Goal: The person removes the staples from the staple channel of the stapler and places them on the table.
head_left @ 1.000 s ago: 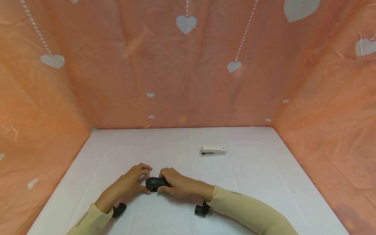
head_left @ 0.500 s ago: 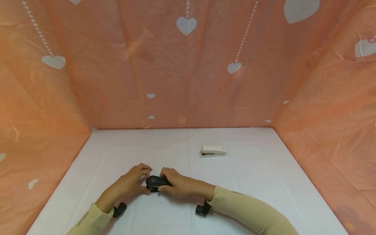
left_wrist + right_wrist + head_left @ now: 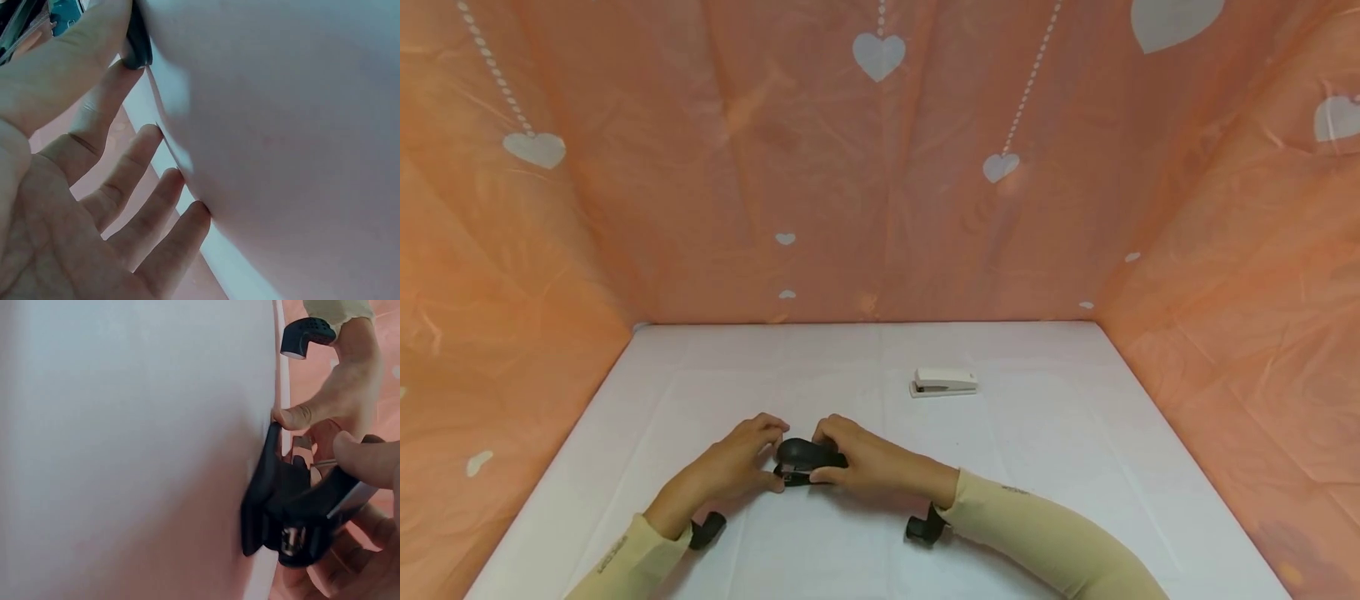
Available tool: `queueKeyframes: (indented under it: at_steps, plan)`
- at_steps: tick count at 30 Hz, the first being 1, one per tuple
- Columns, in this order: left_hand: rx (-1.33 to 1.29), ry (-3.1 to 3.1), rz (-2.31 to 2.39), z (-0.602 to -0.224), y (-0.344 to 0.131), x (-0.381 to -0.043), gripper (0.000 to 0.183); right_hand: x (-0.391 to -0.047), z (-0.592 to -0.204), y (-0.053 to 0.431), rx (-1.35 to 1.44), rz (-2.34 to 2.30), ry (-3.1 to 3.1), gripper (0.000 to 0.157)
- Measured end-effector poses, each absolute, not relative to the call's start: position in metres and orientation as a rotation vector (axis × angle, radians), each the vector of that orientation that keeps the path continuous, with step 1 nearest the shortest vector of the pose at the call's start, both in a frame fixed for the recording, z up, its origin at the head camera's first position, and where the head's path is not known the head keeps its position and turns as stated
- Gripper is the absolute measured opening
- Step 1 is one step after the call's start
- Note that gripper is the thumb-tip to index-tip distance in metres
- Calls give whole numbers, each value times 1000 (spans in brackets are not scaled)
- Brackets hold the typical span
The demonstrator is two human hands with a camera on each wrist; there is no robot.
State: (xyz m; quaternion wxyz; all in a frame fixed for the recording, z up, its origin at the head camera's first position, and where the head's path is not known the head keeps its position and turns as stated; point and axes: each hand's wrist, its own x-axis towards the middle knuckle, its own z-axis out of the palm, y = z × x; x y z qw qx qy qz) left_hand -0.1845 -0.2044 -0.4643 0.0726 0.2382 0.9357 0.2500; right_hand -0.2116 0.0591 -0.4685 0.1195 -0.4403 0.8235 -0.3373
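A black stapler is near the front middle of the white table. My right hand grips its upper arm from the right, the thumb on the near side. On the left, my left hand pinches the end of the base between thumb and index finger, its other fingers spread and touching the tabletop. The left wrist view shows only the dark base end close to the index fingertip. In the right wrist view the stapler's upper arm stands apart from its base; a metal part shows at the hinge end.
Farther back, right of centre, a white stapler lies on the white tabletop. Orange sheeting with pale hearts walls the table's back and sides. A black wrist camera hangs under the right wrist, another by the left.
My right hand has shifted slightly right and up, lifting the black stapler's upper arm so a wider gap shows above the base. The left hand stays nearly still.
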Motion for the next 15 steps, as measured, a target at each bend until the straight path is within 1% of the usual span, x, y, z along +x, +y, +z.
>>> queueKeyframes:
  at_steps: [15]
  plan:
    - [733, 2802, 782, -461, -204, -182, 38, -217, -461, 76, -1309, -1173, 2413, 28]
